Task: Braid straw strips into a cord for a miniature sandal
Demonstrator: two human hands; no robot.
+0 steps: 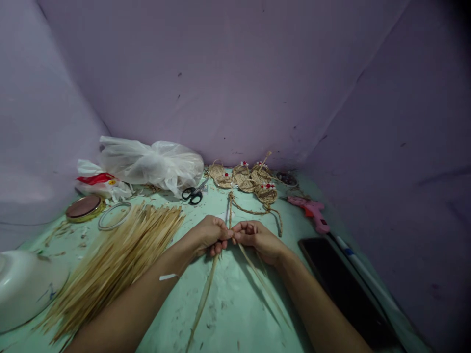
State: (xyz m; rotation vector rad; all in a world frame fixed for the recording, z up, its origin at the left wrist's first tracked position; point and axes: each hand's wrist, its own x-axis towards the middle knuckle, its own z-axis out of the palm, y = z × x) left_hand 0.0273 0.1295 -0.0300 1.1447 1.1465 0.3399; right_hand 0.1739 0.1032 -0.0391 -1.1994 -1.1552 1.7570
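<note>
Both hands meet over the middle of the green table, pinching the near end of a twisted fibre cord (256, 212). My left hand (211, 234) has its thumb and fingers closed on the strands. Against it, my right hand (257, 239) pinches the same spot. Loose pale strands hang toward me, one strand (202, 304) below the left hand and another strand (265, 284) below the right. Beyond the hands, the finished part of the cord runs away from me, bends, and curls to the right. Exactly how the strands cross between the fingertips is hidden.
A bundle of dry straw strips (121, 260) lies left, near a tape ring (115, 215), round lid (84, 207) and white bowl (29, 289). Behind are scissors (193, 195), a plastic bag (154, 164) and several woven pieces (243, 178). Right are a pink glue gun (311, 210) and black phone (346, 294).
</note>
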